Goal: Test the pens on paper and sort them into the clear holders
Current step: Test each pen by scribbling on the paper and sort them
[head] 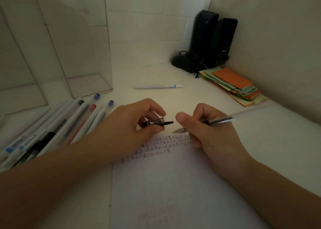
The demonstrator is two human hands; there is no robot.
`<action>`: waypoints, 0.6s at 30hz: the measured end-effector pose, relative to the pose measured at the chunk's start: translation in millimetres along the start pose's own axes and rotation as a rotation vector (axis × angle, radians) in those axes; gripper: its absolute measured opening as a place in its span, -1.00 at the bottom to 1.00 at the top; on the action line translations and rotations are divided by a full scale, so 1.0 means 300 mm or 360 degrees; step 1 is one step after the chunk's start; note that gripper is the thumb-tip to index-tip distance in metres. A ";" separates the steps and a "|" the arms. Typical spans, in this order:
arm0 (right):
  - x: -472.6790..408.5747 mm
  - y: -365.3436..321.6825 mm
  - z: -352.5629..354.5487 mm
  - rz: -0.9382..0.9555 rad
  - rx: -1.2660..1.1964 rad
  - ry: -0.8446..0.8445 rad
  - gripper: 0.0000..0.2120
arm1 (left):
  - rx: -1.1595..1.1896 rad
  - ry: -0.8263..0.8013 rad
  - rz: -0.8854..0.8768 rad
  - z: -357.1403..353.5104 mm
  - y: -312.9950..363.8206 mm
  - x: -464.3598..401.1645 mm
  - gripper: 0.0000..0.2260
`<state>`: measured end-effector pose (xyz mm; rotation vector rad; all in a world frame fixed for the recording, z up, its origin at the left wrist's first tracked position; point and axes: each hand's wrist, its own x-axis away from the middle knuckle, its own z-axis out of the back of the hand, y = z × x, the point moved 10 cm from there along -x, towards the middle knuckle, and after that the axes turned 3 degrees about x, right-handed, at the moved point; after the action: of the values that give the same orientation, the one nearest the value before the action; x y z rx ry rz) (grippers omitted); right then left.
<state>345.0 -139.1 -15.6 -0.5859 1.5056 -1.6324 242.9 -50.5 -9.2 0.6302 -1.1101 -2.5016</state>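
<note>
Setting: dim white desk (217, 107) in a walled corner.
Left hand (132, 122): centre frame, fingers curled round a dark pen cap (157, 122).
Right hand (206, 129): pinching a clear pen (231, 118) above the paper (173, 185).
Pens (52, 133): loose pile at left.
Clear holders (74, 54): upper left.
Single pen (158, 86): centre, apart.
Background: dark speakers (213, 39) and coloured paper stack (234, 86), upper right.

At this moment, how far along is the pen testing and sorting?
Early to midway, it seems. Done: several rows of test marks sit on the paper. In hand: the left hand holds a dark pen cap, and the right hand grips the uncapped pen. Left: the clear holders look empty, a pile of pens waits at left, and one white pen lies apart.
</note>
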 end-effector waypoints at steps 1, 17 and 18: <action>0.002 0.001 -0.003 -0.0024 -0.0085 -0.0027 -0.72 | 0.0051 0.0033 0.0009 0.010 0.000 -0.001 -0.85; -0.002 0.022 -0.037 -0.0123 -0.0347 -0.0196 -0.67 | 0.0113 0.0002 -0.0096 0.013 0.023 -0.001 -0.86; 0.000 0.018 -0.044 -0.0090 -0.0272 -0.0220 -0.68 | 0.0112 -0.0023 -0.0133 0.007 0.031 0.003 -0.87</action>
<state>336.0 -131.2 -23.0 -0.8253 1.5468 -1.4819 242.2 -55.5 -1.1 0.6925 -1.2050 -2.5500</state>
